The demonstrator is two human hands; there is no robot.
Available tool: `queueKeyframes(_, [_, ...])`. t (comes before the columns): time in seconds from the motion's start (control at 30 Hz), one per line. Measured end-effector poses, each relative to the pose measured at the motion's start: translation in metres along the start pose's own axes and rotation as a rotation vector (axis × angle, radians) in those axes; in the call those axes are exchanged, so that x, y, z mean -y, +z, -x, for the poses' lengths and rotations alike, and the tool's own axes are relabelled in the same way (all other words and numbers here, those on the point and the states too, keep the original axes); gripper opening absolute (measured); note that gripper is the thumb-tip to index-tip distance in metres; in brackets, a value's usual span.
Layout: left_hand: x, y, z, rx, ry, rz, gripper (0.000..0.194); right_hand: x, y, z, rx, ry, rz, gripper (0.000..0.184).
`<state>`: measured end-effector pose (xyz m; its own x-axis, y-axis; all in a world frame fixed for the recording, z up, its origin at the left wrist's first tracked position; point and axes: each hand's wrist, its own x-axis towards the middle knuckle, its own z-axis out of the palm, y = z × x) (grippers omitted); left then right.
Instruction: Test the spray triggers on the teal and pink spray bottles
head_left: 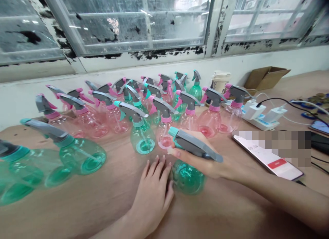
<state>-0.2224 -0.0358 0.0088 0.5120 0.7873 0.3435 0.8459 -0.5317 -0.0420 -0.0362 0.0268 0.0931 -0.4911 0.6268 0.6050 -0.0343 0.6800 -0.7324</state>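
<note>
My right hand is closed round the neck of a green spray bottle, just under its grey and teal trigger head. The bottle is at the table's front, close to my left hand. Flat on the wooden table, my left hand has its fingers stretched out and holds nothing. Beyond my hands stand a green spray bottle and a pink spray bottle. On the left is another green spray bottle, with more green ones at the frame's edge.
Several pink and green spray bottles crowd the back by the wall. A paper cup and an open cardboard box stand at the back right. Nearer lie a power strip with chargers and cables, and a phone.
</note>
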Motion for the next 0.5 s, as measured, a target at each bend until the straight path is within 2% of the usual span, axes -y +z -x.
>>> queueKeyframes(0.07, [0.0000, 0.0000, -0.0004, -0.007, 0.007, -0.009, 0.040, -0.0006, -0.0002, -0.0006, 0.005, 0.007, 0.001, 0.024])
queueKeyframes(0.2, [-0.0002, 0.0004, -0.0008, -0.014, 0.020, -0.024, 0.040, -0.0026, 0.0018, 0.0010, 0.009, 0.125, -0.091, 0.006])
queueKeyframes(0.37, [0.0000, 0.0006, -0.0004, 0.009, 0.019, -0.025, 0.041, -0.0011, 0.0039, 0.0039, -0.002, 0.188, -0.125, 0.020])
queueKeyframes(0.5, [-0.0001, 0.0007, 0.0001, 0.010, 0.002, -0.011, 0.041, 0.0021, 0.0038, 0.0038, -0.040, 0.161, -0.065, 0.011])
